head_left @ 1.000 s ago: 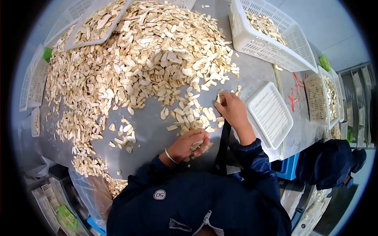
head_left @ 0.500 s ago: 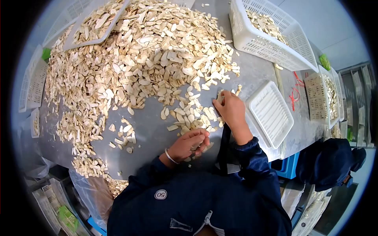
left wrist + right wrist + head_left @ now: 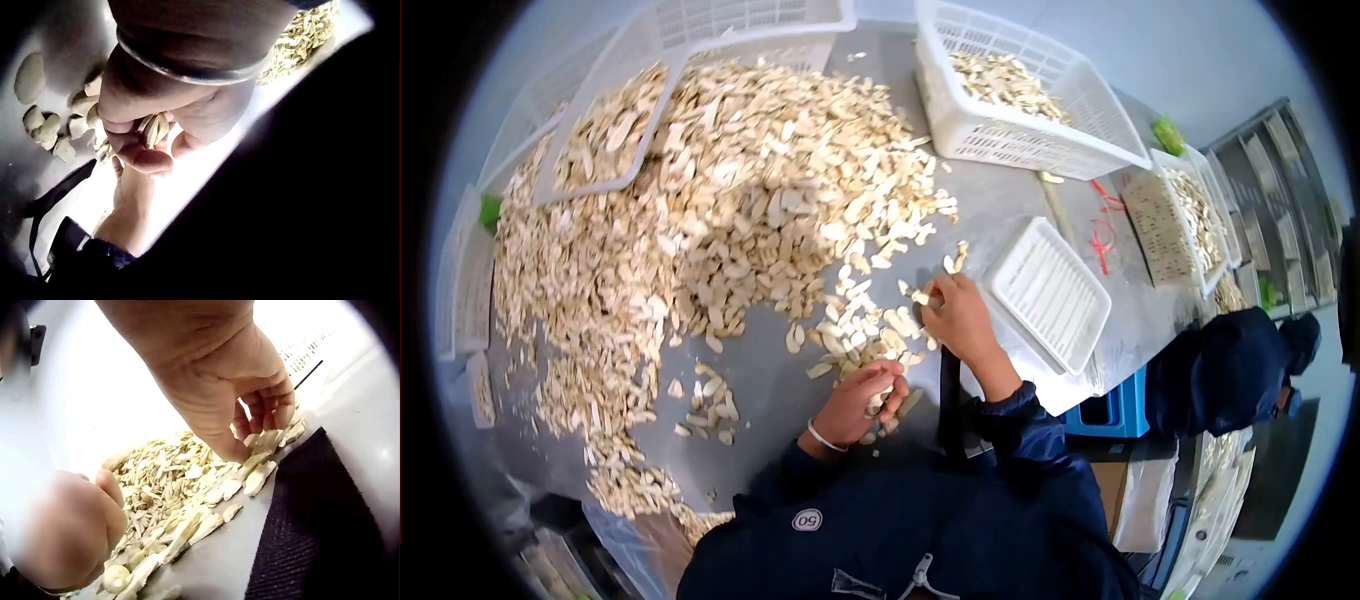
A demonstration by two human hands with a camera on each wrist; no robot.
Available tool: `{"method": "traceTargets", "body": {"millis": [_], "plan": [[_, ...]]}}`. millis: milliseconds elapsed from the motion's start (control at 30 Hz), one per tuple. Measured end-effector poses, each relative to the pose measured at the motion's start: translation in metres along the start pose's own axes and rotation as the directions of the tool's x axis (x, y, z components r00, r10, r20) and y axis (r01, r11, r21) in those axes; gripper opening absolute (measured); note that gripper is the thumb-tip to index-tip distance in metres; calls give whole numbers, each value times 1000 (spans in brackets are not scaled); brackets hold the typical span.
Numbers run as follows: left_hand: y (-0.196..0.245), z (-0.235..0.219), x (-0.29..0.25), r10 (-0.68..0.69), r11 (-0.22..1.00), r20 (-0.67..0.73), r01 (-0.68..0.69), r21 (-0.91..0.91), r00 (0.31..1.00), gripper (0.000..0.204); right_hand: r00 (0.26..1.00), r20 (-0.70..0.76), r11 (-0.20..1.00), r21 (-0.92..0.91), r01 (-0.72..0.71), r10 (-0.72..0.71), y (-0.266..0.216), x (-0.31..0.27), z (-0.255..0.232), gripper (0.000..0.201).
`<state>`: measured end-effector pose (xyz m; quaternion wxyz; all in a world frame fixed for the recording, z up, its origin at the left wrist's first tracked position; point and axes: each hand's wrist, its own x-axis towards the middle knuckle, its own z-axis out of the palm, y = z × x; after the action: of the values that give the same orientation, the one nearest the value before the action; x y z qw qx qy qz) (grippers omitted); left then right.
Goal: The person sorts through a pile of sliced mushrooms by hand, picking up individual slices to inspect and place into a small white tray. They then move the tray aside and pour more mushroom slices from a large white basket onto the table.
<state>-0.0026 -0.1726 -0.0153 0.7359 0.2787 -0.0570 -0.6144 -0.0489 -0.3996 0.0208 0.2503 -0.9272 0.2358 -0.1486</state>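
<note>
My left hand (image 3: 855, 405) is near the table's front edge, its fingers curled around a few pale dried slices (image 3: 153, 130). A white band circles that wrist. Farther forward and to the right, my right hand (image 3: 962, 318) reaches down to the tabletop. Its thumb and fingertips pinch at a pale slice (image 3: 261, 442) among others lying there. Loose slices (image 3: 855, 325) are scattered between the hands and a large heap of slices (image 3: 740, 190). In the right wrist view the left hand appears blurred at the lower left.
A white ribbed tray (image 3: 1055, 295) lies right of my right hand. Behind it stands a perforated white basket (image 3: 1040, 148) partly filled with slices. Red string (image 3: 1101, 240) and another basket (image 3: 1157, 235) are farther right. A black strap (image 3: 950, 400) hangs by my right forearm; another person (image 3: 1230, 375) is at right.
The head view has swung, shifting the table contents left and mostly downward. My right hand sits slightly closer to my body; the left still holds its slices.
</note>
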Motion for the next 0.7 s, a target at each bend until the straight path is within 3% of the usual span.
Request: {"method": "traceTargets", "body": {"millis": [67, 167, 267, 333, 367, 400, 467, 567, 700], "plan": [[5, -1, 0, 16, 1000, -25, -16, -9, 1000, 21, 994, -109, 997, 76, 26, -18, -6, -10, -11, 17], [6, 0, -4, 106, 993, -42, -103, 63, 994, 22, 970, 60, 918, 314, -242, 235, -23, -37, -32, 19], [-1, -12, 0, 56, 997, -70, -52, 56, 996, 22, 977, 120, 900, 383, -208, 175, -20, -75, -39, 15], [-7, -9, 13, 30, 999, -44, -28, 29, 999, 21, 943, 249, 740, 587, -328, 220, -26, -94, -47, 20], [-10, -16, 3, 27, 1000, -85, -27, 10, 996, 21, 931, 250, 687, 628, -364, 265, -17, -104, -36, 24], [-8, -5, 0, 66, 993, -140, -51, 109, 988, 21, 894, 327, 667, 596, -447, 307, -25, -104, -46, 24], [-5, -4, -2, 39, 998, -46, -37, 56, 998, 21, 863, 324, 482, 727, -489, 387, -26, -115, -46, 27], [-8, 1, -2, 91, 992, 36, -93, 86, 995, 21, 864, 343, 439, 756, -486, 368, -22, -127, -48, 29], [-10, 20, -7, 82, 926, -79, -46, 376, 994, 22, 828, 408, 341, 771, -538, 384, -25, -138, -53, 29]]}}
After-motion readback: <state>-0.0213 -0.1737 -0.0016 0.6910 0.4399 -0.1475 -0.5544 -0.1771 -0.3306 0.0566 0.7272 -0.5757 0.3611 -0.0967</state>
